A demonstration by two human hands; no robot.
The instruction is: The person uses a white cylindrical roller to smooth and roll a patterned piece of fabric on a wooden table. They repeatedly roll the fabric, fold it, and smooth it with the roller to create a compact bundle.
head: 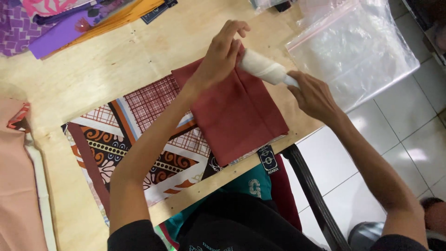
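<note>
A folded maroon cloth (239,114) lies on a patterned brown, orange and white cloth (139,144) on the wooden table (116,65). A white roll (262,69) rests tilted over the maroon cloth's far corner. My left hand (223,51) presses on the roll's upper end with its fingers curled over it. My right hand (313,95) grips the roll's lower end at the table's right side. Both hands hold the same roll.
A clear plastic zip bag (357,49) lies at the table's far right, overhanging the tiled floor (404,130). Purple, pink and orange fabrics (60,23) are stacked at the far left. Peach cloth (16,186) sits at the left edge. A dark chair frame (311,190) stands below.
</note>
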